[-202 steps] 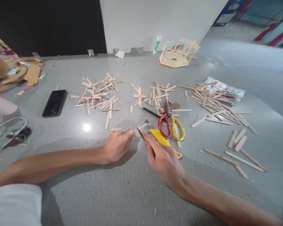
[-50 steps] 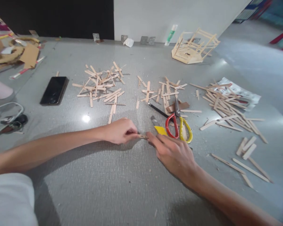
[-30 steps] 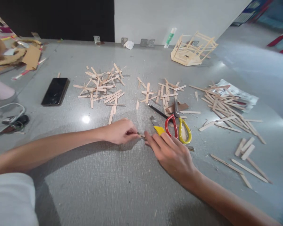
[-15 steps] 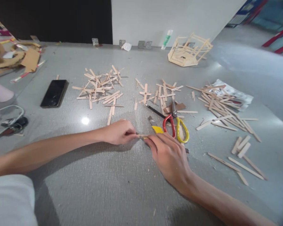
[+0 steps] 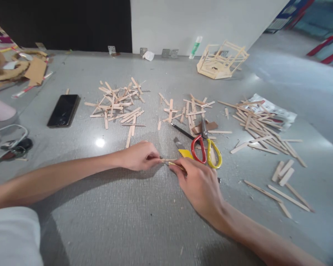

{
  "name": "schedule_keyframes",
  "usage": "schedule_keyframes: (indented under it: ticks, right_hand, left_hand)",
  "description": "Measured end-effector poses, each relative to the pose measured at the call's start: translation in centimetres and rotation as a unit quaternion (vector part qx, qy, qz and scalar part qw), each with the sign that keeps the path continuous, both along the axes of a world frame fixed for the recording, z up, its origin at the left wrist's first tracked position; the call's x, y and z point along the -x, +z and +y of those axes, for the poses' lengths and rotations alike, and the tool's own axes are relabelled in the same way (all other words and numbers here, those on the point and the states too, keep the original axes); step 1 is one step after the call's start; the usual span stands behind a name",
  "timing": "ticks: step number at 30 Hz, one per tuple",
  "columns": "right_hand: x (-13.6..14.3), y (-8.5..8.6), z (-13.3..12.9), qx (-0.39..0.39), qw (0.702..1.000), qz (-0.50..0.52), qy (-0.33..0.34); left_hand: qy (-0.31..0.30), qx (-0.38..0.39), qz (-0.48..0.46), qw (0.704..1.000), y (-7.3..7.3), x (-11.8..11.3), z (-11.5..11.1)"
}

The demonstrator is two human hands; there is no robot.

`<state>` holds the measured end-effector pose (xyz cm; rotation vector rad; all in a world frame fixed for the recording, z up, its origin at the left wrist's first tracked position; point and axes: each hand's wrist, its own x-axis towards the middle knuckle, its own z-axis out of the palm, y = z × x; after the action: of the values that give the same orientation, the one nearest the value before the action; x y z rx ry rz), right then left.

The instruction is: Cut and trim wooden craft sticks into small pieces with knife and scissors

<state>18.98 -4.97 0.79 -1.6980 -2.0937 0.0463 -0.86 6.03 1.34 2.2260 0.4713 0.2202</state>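
My left hand (image 5: 141, 156) is closed in a pinch on one end of a thin wooden craft stick (image 5: 168, 160), low over the table. Close beside it, my right hand (image 5: 198, 181) is closed at the stick's other end. A narrow yellowish edge shows under its fingertips, too small to make out. Just beyond the right hand lie a yellow utility knife (image 5: 185, 152) with its blade out, scissors (image 5: 204, 142) with one red and one yellow handle, and a black pen (image 5: 181, 130).
Craft sticks lie in a left pile (image 5: 118, 99), a middle group (image 5: 193, 111) and a right pile (image 5: 263, 123) by a plastic wrapper (image 5: 285, 112). A hexagonal stick frame (image 5: 218, 74) and a glue stick (image 5: 195, 47) stand behind. A phone (image 5: 63, 111) lies left.
The right hand's fingers have shifted slightly, showing more of the yellowish edge beneath them. My left hand and the things on the table stay practically where they were.
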Motion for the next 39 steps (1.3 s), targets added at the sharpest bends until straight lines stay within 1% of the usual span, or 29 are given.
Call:
schedule_keyframes:
  ticks: [2,4,9,13,16,21,22,24,27,28,30,32,33,36,39]
  right_hand:
    - [-0.2,0.2,0.3,0.043,0.998,0.038,-0.004]
    - [-0.3,0.3,0.5,0.066,0.996,0.057,-0.004]
    - [-0.4,0.5,0.4,0.068,0.996,0.066,-0.001]
    - [-0.8,0.8,0.4,0.102,0.992,0.063,0.033]
    - [-0.8,0.7,0.1,0.078,0.996,0.026,0.039]
    - [-0.4,0.0,-0.8,-0.029,0.996,-0.080,0.038]
    - [-0.5,0.0,-0.8,-0.031,0.995,-0.085,0.039]
    - [-0.9,0.3,-0.5,-0.002,0.997,-0.062,0.042]
    - [-2.0,1.0,0.2,0.051,0.998,0.005,0.049]
    - [-2.3,1.2,0.5,0.050,0.996,0.029,0.065]
    - [-2.7,1.1,0.8,0.024,0.989,0.072,0.123]
    - [-2.7,0.6,1.0,-0.013,0.977,0.103,0.186]
    - [-2.6,0.3,1.0,-0.024,0.972,0.108,0.206]
    - [-2.2,-0.6,1.0,-0.024,0.969,0.103,0.225]
    - [-1.9,-0.8,1.0,-0.018,0.969,0.077,0.236]
  left_hand:
    - [0.001,0.011,-0.002,1.000,0.2,0.0,-0.1]
    - [0.002,0.021,-0.002,1.000,0.4,0.0,-0.1]
    - [0.004,0.050,0.001,0.999,0.6,0.1,-0.1]
    - [0.010,0.085,0.017,0.996,0.6,0.2,-0.1]
    - [0.012,0.085,0.022,0.996,0.7,0.1,-0.2]
    - [0.014,0.070,0.035,0.997,0.8,0.0,-0.2]
    - [0.017,0.069,0.036,0.997,0.8,0.0,-0.2]
    - [0.019,0.075,0.038,0.996,0.8,0.0,-0.1]
    - [0.000,0.123,0.042,0.991,1.1,0.2,0.3]
    - [-0.013,0.145,0.044,0.988,1.2,0.3,0.4]
    - [-0.039,0.185,0.048,0.981,1.5,0.3,0.7]
    - [-0.050,0.214,0.053,0.974,1.7,0.4,1.0]
    - [-0.051,0.224,0.057,0.971,1.8,0.4,1.0]
    - [-0.044,0.233,0.062,0.969,1.7,0.4,1.0]
    - [-0.043,0.222,0.064,0.972,1.6,0.4,1.0]
